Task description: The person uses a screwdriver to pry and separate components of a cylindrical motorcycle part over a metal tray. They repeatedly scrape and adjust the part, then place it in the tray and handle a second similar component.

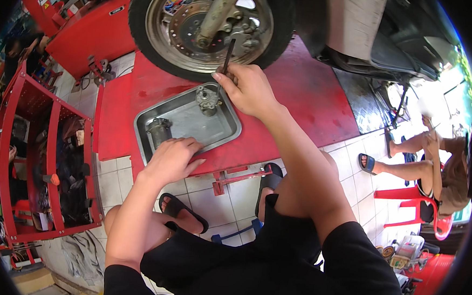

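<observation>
Working at the wheel (211, 27), we pinch a thin dark tool (227, 55) in the closed right hand (247, 89), tip near the brake disc. Left hand (173, 157) rests open on the tray (223, 133) rim, by a cylinder part (158, 131). Best keep the tool straight and the tray braced.

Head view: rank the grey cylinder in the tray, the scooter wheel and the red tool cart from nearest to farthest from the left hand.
1. Grey cylinder: in the metal tray, just above the left hand.
2. Scooter wheel: up on the red platform, beyond the tray.
3. Red tool cart: far off to the left, on the tiled floor.
</observation>
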A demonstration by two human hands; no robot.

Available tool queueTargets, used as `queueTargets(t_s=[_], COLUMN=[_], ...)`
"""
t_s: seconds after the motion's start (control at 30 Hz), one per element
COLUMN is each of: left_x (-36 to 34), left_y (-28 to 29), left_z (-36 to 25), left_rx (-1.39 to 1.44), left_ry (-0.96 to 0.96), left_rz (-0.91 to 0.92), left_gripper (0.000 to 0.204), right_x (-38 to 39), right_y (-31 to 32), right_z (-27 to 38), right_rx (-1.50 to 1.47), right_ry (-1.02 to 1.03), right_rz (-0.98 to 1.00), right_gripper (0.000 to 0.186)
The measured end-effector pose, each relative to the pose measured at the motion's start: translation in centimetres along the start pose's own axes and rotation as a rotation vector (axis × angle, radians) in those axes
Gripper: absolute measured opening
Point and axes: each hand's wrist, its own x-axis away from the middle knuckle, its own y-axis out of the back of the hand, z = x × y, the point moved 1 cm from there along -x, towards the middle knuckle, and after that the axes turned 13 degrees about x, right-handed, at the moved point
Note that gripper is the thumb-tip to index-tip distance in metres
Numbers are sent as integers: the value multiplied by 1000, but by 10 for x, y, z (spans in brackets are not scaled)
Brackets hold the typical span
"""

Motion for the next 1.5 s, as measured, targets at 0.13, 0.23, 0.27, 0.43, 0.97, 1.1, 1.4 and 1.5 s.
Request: queueTargets(t_s=[0.13, 0.23, 0.27, 0.43, 0.97, 1.1, 1.4, 1.5], left_x=[11, 17, 19, 27, 35, 37, 44, 47], left_y=[0, 2, 2, 3, -14, -22, -27, -30], left_z=[-8, -19, -23, -34, -11, 2, -2, -1], left_rx=[-15, -5, 4, 17, 61, 76, 167, 269], left_ry=[26, 44, 52, 69, 110, 141, 47, 51], left_rz=[-12, -28, -33, -50, -74, -70, -193, -229], left_gripper=[34, 37, 36, 38, 40, 42, 41, 39], right_x=[11, 29, 38, 86, 178, 201, 253, 246], right_y=[27, 55, 62, 96, 169, 198, 192, 171], right_z=[-2, -7, -9, -19, -59, -67, -96, -107], right_rx=[-6, 47, 42, 53, 160, 206, 109, 49], right_ry=[-21, -56, -76, -184, -336, -332, -492, -431], right_rz=[-118, -160, -171, -215, -292, -276, -272, -362], right_gripper=[26, 24, 24, 23, 27, 28, 29, 28])
